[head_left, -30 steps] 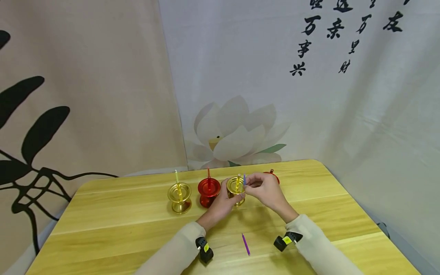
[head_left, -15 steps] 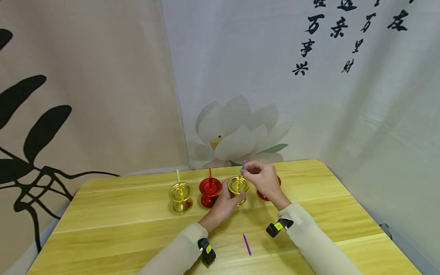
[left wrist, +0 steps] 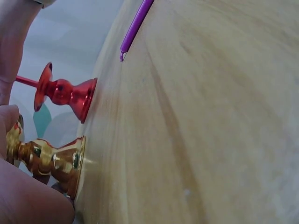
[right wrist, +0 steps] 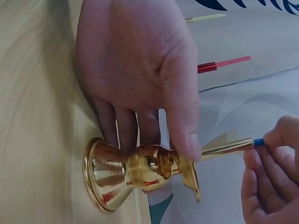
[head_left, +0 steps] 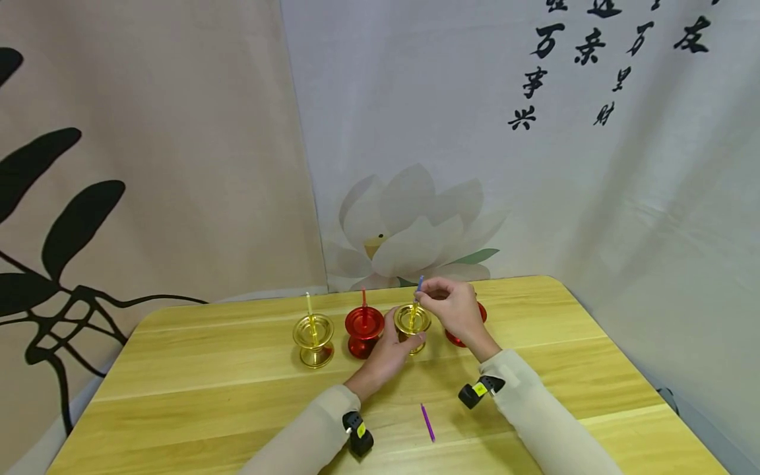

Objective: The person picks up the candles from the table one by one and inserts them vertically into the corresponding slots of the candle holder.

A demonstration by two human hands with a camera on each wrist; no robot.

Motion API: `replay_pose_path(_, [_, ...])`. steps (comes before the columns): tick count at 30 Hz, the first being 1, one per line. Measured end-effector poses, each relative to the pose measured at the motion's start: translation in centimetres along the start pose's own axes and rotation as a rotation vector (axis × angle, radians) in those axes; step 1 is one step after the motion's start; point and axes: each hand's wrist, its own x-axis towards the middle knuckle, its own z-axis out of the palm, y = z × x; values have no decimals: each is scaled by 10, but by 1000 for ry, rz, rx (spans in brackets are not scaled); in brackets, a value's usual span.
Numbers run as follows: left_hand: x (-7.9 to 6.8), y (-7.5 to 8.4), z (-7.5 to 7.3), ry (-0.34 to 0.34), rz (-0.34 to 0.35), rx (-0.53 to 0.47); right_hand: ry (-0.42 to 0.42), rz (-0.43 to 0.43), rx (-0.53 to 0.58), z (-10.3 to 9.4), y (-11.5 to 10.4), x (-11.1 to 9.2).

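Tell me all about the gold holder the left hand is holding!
The gold holder looks like shiny metal: a flared foot, a round belly, a wide dish and a thin tube. It stands upright on the table, between two red holders. The left hand grips it. The right hand pinches a blue candle at the tube's top.

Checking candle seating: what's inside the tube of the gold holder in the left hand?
Right wrist view: a blue candle, pinched by the right hand, is at the mouth of the tube. Anything inside is hidden by its wall.
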Motion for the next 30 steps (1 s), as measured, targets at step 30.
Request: replay_pose_path(30, [1,-2,-1,4,-2,-3,-4,-56,-24,6,44,6])
